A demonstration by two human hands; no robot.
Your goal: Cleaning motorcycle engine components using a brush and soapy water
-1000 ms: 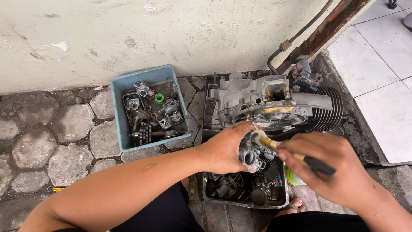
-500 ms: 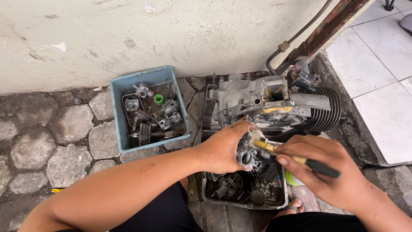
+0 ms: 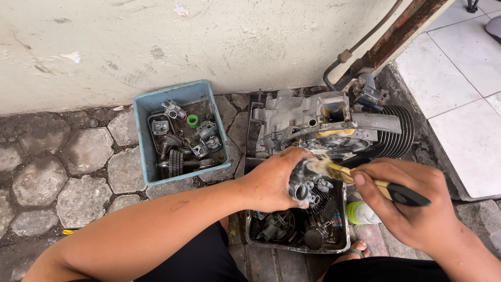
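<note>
My left hand (image 3: 271, 180) grips a grey metal carburettor (image 3: 307, 187) and holds it above a metal tray (image 3: 297, 246) filled with dark engine parts. In my right hand (image 3: 412, 206) is a paintbrush (image 3: 365, 180) with a wooden ferrule end and a black handle. Its pale bristles rest on the top of the carburettor. Both hands hover just in front of a grey engine block (image 3: 323, 125) with black cooling fins at its right side.
A blue plastic tub (image 3: 143, 112) holding gears, small metal parts and a green ring sits on the stone paving to the left. A white bottle with a green cap (image 3: 361, 212) lies by the tray. A plastered wall runs behind; white floor tiles (image 3: 459, 78) lie to the right.
My right hand has drawn back to the right, and the brush has slid up and right across the top of the carburettor. The left hand has stayed almost still.
</note>
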